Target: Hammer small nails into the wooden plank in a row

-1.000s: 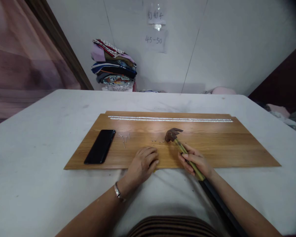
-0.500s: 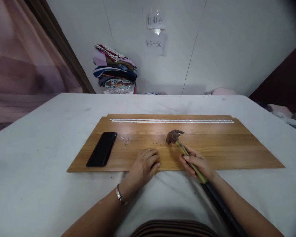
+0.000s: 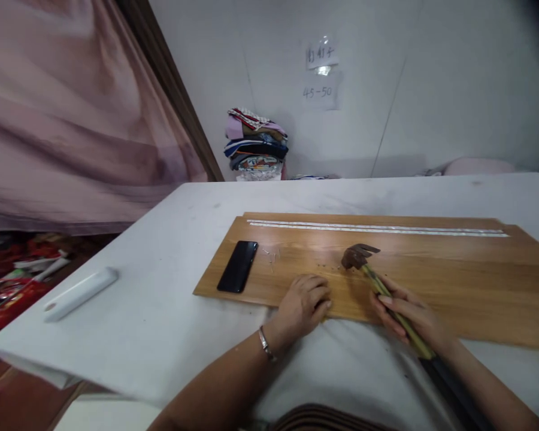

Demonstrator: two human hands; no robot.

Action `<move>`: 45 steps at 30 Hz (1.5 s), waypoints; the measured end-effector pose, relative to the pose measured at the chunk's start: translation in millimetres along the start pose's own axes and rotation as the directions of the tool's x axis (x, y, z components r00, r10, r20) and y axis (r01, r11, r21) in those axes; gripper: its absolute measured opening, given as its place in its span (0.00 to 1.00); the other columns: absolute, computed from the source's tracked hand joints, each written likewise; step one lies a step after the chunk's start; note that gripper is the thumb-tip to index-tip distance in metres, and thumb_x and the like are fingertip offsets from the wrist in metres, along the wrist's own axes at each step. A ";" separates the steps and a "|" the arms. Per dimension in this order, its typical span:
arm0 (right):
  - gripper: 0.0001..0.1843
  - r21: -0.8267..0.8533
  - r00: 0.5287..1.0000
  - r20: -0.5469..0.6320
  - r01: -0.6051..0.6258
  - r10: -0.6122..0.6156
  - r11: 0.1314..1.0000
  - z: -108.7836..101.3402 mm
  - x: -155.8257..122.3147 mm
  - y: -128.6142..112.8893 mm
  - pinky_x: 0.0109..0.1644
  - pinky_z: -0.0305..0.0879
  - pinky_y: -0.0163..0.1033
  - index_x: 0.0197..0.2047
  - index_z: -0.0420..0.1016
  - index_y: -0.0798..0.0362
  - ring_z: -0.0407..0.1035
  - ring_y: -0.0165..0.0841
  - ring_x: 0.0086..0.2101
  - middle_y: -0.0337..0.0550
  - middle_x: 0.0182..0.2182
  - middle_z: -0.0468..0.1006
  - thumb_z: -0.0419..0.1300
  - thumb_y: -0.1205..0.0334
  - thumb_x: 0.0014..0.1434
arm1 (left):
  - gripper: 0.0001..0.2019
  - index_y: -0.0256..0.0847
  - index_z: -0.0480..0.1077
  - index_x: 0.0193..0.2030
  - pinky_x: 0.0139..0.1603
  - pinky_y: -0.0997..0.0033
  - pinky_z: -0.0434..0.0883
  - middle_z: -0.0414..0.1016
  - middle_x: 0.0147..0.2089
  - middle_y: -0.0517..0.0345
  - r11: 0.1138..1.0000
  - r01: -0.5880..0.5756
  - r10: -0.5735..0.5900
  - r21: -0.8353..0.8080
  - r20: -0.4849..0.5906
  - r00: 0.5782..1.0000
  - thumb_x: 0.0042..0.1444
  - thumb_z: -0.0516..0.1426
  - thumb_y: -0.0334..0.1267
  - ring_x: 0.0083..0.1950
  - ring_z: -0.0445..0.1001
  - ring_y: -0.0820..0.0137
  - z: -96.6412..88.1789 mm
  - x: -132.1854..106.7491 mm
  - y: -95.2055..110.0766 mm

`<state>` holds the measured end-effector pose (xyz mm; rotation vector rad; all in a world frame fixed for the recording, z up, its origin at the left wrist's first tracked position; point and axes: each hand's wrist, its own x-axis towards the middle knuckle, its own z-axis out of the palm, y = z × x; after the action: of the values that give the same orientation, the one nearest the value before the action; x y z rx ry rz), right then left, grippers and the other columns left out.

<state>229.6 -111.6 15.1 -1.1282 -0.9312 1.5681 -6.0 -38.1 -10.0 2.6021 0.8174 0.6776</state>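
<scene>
The fingers of the right hand [image 3: 418,314] are wrapped around the handle of a claw hammer [image 3: 415,337], with the thumb lying along the top. The hammer's rusty head sits ahead and to the left of those fingers, low over a wooden board [image 3: 471,287], its claw pointing right; whether the face touches the wood I cannot tell. The dark lower part of the handle runs back from the fingers toward the person's body.

The fingers of the left hand [image 3: 302,305] are curled at the board's near edge; whether they grip anything I cannot tell. Something small and yellow shows just below these fingertips. A metal bracelet [image 3: 265,343] circles the wrist behind them.

Just beyond the left fingers, between them and the hammer head, a short row of small nail heads [image 3: 322,265] dots the wood, too small to judge their depth. Loose nails [image 3: 273,258] lie ahead and to the left of the left fingers, and a black smartphone [image 3: 238,267] lies farther left. Beyond both sets of fingers, two white strips [image 3: 377,228] stretch along the board's far side. The board rests on a white bench [image 3: 170,239]; well left of the left fingers, a white oblong object [image 3: 81,294] lies on it.
</scene>
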 end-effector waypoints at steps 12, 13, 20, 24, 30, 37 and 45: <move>0.38 -0.018 1.000 -0.013 -0.020 0.020 1.000 -2.6 1.3 5.0 0.12 0.52 0.27 0.66 0.57 0.49 0.52 0.20 0.12 0.34 0.22 0.68 0.62 0.51 0.55 | 0.09 0.41 0.71 0.45 0.55 0.60 0.66 0.74 0.50 0.52 1.000 -0.004 0.004 0.001 -0.005 1.000 0.60 0.54 0.38 0.53 0.70 0.65 -1.1 -0.5 0.6; 0.38 -0.009 1.000 -0.017 -0.014 0.014 1.000 -1.9 0.9 4.3 0.12 0.52 0.27 0.66 0.57 0.49 0.52 0.20 0.12 0.34 0.23 0.68 0.62 0.52 0.55 | 0.09 0.41 0.71 0.45 0.55 0.60 0.66 0.74 0.50 0.51 1.000 -0.006 0.006 -0.001 -0.009 1.000 0.60 0.54 0.38 0.53 0.70 0.65 -1.0 -0.5 0.4; 0.35 0.009 1.000 0.007 0.030 -0.030 1.000 2.9 1.1 -2.6 0.11 0.50 0.28 0.64 0.60 0.50 0.51 0.20 0.11 0.33 0.22 0.68 0.62 0.53 0.54 | 0.09 0.42 0.72 0.45 0.56 0.58 0.67 0.74 0.50 0.51 1.000 0.002 -0.002 -0.016 -0.032 0.999 0.60 0.55 0.37 0.54 0.70 0.64 2.9 -0.2 -3.3; 0.35 0.049 0.999 0.028 0.023 -0.024 0.999 2.6 5.5 0.2 0.11 0.49 0.27 0.64 0.59 0.51 0.51 0.19 0.11 0.32 0.22 0.68 0.62 0.56 0.54 | 0.09 0.42 0.72 0.45 0.56 0.57 0.68 0.74 0.51 0.51 1.000 -0.013 0.012 -0.015 -0.050 0.999 0.61 0.54 0.37 0.54 0.70 0.64 5.4 0.1 -6.1; 0.33 0.114 0.998 0.051 0.037 -0.043 0.993 1.1 6.3 3.0 0.11 0.49 0.27 0.64 0.59 0.50 0.52 0.19 0.10 0.32 0.23 0.68 0.61 0.58 0.56 | 0.08 0.42 0.72 0.45 0.56 0.57 0.68 0.74 0.51 0.52 1.000 -0.008 0.008 0.000 -0.042 0.999 0.60 0.54 0.37 0.54 0.70 0.65 5.0 1.1 -6.3; 0.32 0.122 0.997 0.053 0.054 -0.061 0.991 1.9 4.2 0.5 0.11 0.50 0.26 0.64 0.60 0.50 0.52 0.19 0.10 0.31 0.22 0.68 0.60 0.60 0.57 | 0.08 0.42 0.72 0.44 0.57 0.56 0.68 0.74 0.51 0.52 1.000 -0.024 0.024 0.011 -0.054 0.998 0.61 0.54 0.36 0.54 0.70 0.65 5.5 1.3 -7.7; 0.33 0.101 0.995 0.079 0.058 -0.067 0.993 -0.2 8.4 4.3 0.11 0.48 0.26 0.65 0.58 0.51 0.52 0.19 0.10 0.31 0.21 0.68 0.59 0.60 0.57 | 0.09 0.42 0.72 0.46 0.58 0.56 0.67 0.74 0.51 0.51 0.999 -0.033 0.034 0.016 -0.052 0.998 0.61 0.54 0.36 0.55 0.70 0.64 5.1 1.2 -8.4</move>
<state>227.7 -104.5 9.2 -0.9629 -0.9243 1.6016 -6.2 -31.7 -17.5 2.6273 0.7988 0.7541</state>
